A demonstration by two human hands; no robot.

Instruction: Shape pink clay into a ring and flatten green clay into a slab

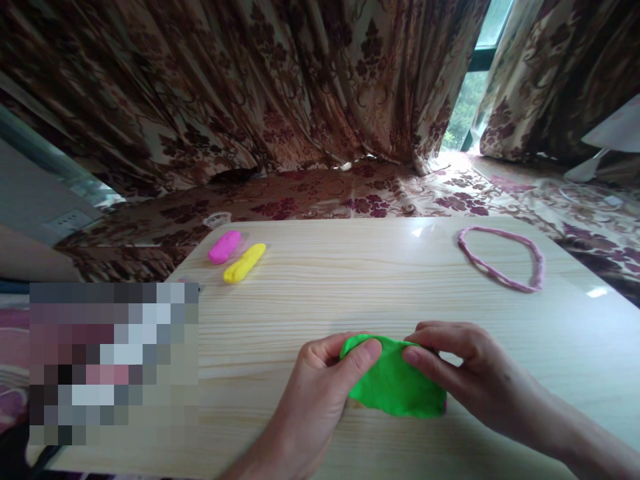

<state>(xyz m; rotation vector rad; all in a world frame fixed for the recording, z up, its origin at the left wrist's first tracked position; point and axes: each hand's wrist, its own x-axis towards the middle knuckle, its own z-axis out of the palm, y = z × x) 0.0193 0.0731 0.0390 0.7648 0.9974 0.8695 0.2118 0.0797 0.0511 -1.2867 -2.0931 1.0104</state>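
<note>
Curtains [280, 87] of creased brown-and-cream cloth, printed with dark floral motifs, hang in heavy folds well beyond the grip of the left hand [320, 387] and the right hand [475, 367]. Nearer, a pale counter [320, 293] spreads under and around the grip, its smooth, slightly glossy top streaked with wood grain running crosswise. Ahead and to the right of the grip lies a mauve-pink clay ring [539, 270], a thin, lumpy strand closed into an uneven loop, flat on the counter.

Between the two hands, low over the near part of the counter, is a bright green sheet of modelling clay [403, 383]: thin, matte and soft-looking, wider than tall, with rounded corners and a wavy lower edge. Whether that edge touches the counter is unclear. The left hand's grip is narrow, thumb flat on the sheet's front face and fingers behind; the right hand's grip pinches the upper edge between thumb and index finger.

Ahead and to the left of the grip, a yellow clay roll [245, 264] rests just beside a shorter, blunt-ended pink clay piece [225, 247]. Smallest is a magenta speck [445, 405] at the sheet's lower right corner.
</note>
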